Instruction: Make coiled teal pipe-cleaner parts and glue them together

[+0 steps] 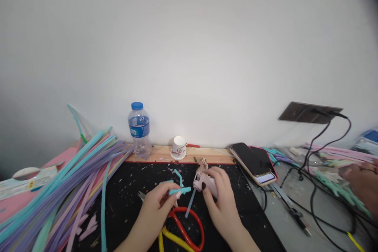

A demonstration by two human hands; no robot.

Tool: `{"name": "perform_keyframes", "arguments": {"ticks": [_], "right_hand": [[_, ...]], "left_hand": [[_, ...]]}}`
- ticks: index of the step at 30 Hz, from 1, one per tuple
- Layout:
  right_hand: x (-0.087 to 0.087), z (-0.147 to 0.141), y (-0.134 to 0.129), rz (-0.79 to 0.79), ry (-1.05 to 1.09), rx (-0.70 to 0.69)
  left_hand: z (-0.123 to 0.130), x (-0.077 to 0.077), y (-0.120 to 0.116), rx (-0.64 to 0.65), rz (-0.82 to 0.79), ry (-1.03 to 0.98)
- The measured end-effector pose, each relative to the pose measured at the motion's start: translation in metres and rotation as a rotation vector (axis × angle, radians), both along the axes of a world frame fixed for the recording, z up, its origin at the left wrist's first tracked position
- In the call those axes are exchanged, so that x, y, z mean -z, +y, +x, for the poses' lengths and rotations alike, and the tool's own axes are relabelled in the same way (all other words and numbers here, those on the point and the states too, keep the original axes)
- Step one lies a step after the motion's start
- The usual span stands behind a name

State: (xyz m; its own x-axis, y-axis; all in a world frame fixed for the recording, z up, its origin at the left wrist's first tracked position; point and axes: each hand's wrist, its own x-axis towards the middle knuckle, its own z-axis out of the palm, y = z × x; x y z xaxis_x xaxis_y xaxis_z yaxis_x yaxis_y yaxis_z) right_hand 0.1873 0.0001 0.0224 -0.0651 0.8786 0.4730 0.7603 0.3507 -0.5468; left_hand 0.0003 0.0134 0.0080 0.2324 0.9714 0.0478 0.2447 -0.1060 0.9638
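Holding a turquoise fuzzy stem piece (179,191) in the left hand (161,201) — clamped between thumb and fingers — above the middle of the black mat (245,212). Gripping a pale glue gun (199,180) with the right hand (223,197), thumb and fingers closed around it, near the mat's far edge. On the mat, below both hands, a red loop handle (202,230) and yellow handles (177,238). Past the far edge, a bottle (138,126) and paper cup (178,150). Over the left edge, heaped fuzzy stems (88,162). By the far right corner, phones (251,158).

Bottle (138,130) stands left of cup (178,147); phones (254,161) at mat's (251,212) right edge; apparently scissors (202,226) before the glue gun (199,177).
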Motion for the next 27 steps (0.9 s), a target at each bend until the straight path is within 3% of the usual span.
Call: {"name": "perform_keyframes", "arguments": {"ticks": [2,5,13,27], "right_hand": [[-0.005,-0.004,-0.004,-0.091,0.025,-0.165],[-0.003,-0.01,-0.008,-0.166,-0.016,-0.278],[0.013,-0.016,-0.01,-0.197,-0.046,-0.23],[0.015,-0.016,-0.01,-0.245,-0.102,-0.252]], "left_hand": [[0.002,-0.003,-0.002,0.073,0.006,0.009],[0.004,-0.004,-0.005,0.14,-0.008,-0.048],[0.009,0.009,-0.003,0.128,-0.4,-0.428],[0.009,0.003,-0.001,0.052,-0.491,-0.404]]}}
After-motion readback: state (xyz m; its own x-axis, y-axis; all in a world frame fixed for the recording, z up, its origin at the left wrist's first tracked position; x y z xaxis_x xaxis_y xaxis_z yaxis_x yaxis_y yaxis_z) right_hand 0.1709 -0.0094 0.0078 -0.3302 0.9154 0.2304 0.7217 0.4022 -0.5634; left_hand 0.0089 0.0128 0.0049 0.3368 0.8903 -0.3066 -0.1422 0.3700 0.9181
